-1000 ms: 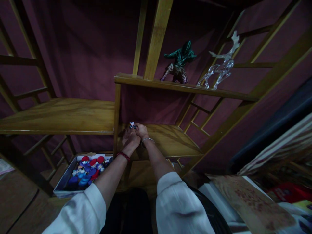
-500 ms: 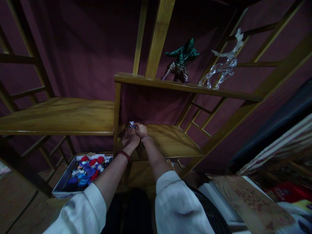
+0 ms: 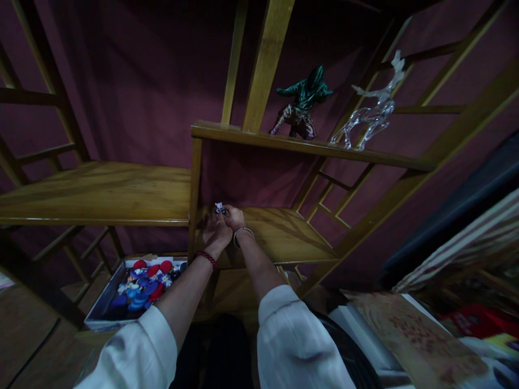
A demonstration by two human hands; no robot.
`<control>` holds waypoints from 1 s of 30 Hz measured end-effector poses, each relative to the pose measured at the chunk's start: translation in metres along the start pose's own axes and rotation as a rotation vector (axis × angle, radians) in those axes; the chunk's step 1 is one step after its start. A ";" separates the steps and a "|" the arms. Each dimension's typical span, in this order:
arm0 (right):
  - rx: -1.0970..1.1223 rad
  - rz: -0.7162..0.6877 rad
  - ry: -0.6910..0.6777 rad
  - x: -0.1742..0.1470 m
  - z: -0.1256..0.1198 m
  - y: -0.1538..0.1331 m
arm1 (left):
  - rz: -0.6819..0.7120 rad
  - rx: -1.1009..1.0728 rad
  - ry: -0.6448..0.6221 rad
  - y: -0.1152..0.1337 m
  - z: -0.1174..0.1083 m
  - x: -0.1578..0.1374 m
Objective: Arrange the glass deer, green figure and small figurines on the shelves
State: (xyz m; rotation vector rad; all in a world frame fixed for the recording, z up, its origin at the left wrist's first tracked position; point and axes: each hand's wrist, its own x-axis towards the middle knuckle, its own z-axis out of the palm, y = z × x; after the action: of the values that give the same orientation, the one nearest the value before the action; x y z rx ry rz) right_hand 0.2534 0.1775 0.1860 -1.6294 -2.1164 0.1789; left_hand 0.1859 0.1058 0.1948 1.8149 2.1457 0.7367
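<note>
No lettering, brand or number can be read; the reddish marks on the tan board [image 3: 417, 332] at lower right and the pale marks on the red item [image 3: 482, 322] near it are too blurred to tell as writing or pattern

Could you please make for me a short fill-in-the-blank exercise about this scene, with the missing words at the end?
The left hand and the ____ hand are together at the tiny toy.
The bead bracelet on the left wrist is ____ in colour.
On the upper shelf, the green figure stands to the ____ of the clear figure.

Missing words: right; red; left.
</note>
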 end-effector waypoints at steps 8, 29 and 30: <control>-0.020 -0.017 -0.004 0.000 -0.001 0.000 | -0.011 0.009 0.000 -0.001 0.002 0.000; -0.083 -0.052 -0.005 0.002 0.002 0.002 | -0.015 -0.010 0.027 -0.002 0.004 0.000; -0.088 -0.062 -0.005 0.002 0.002 0.002 | -0.015 -0.010 0.028 -0.002 0.005 0.000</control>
State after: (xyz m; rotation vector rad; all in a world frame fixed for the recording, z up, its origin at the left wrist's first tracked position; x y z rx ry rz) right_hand 0.2540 0.1804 0.1836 -1.6112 -2.2035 0.0704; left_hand 0.1862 0.1067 0.1893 1.7913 2.1667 0.7725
